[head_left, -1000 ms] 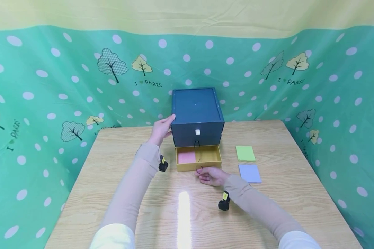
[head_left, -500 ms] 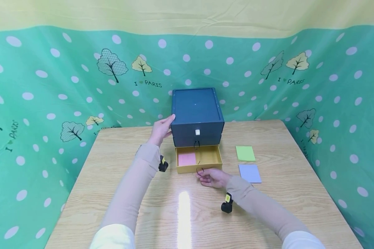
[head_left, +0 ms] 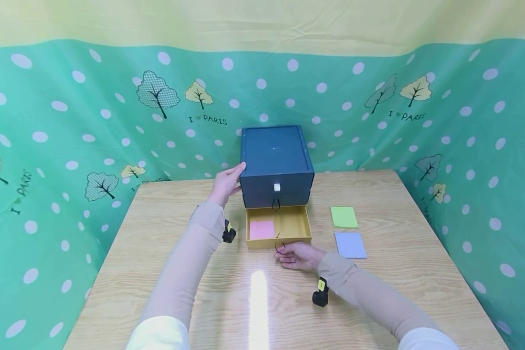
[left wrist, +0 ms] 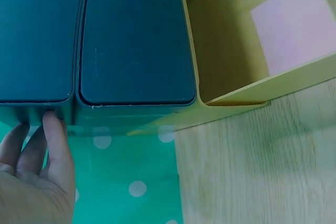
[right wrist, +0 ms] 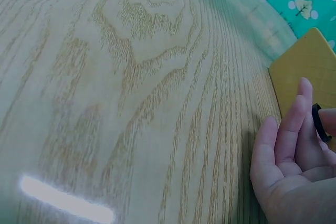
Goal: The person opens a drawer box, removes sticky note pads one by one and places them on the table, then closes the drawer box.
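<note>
A small chest with dark blue drawer fronts [head_left: 276, 150] stands at the back of the table, a white knob on the upper front and a black loop on the lower one. Below them, a yellow drawer [head_left: 294, 221] is pulled out, with a pink paper square [head_left: 261, 230] lying in its left part. My left hand [head_left: 226, 184] rests against the chest's left side, its fingers [left wrist: 58, 142] fairly straight on the wall. With my right hand [head_left: 301, 255] I pinch the black loop handle [right wrist: 318, 123] at the front of the yellow drawer.
To the right of the drawer lie a green paper square [head_left: 344, 217] and a blue paper square [head_left: 350, 245] on the wooden table [head_left: 175, 287]. A green dotted curtain [head_left: 192, 141] hangs behind the table and along both sides.
My right hand has drawn back toward the table's front, and the yellow drawer has slid farther out with it. The left hand stays against the chest.
</note>
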Motion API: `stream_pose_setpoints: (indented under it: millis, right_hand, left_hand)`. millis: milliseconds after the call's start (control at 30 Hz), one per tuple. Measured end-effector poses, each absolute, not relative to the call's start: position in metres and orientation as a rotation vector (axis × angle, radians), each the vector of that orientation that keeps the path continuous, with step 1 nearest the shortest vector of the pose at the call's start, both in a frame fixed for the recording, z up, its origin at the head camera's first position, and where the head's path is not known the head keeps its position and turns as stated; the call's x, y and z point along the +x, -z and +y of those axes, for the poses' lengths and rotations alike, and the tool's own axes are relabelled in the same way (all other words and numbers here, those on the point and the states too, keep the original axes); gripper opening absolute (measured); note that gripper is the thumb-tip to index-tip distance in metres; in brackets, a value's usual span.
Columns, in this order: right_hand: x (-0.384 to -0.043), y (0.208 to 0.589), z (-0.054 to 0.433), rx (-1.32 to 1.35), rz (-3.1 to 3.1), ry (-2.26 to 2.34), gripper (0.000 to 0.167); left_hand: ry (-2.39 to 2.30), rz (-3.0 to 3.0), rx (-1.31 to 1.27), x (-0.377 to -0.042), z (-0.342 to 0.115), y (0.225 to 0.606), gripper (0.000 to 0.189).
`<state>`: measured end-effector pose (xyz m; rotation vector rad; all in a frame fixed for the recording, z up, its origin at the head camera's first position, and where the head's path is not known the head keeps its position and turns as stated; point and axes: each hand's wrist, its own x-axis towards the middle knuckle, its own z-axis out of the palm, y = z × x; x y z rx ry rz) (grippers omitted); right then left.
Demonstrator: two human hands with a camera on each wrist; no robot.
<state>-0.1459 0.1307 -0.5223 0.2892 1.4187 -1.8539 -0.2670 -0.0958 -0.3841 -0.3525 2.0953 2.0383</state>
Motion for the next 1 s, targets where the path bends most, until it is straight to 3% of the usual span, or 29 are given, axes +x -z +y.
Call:
stream_pose_setpoints:
  millis: [1000]
  right_hand:
    - [-0.123, 0.522, 0.132, 0.240, 1.372, 1.806, 0.027]
  left_hand:
    - [-2.041, 2.099, -0.343, -0.266, -0.096, 0.384, 0.054]
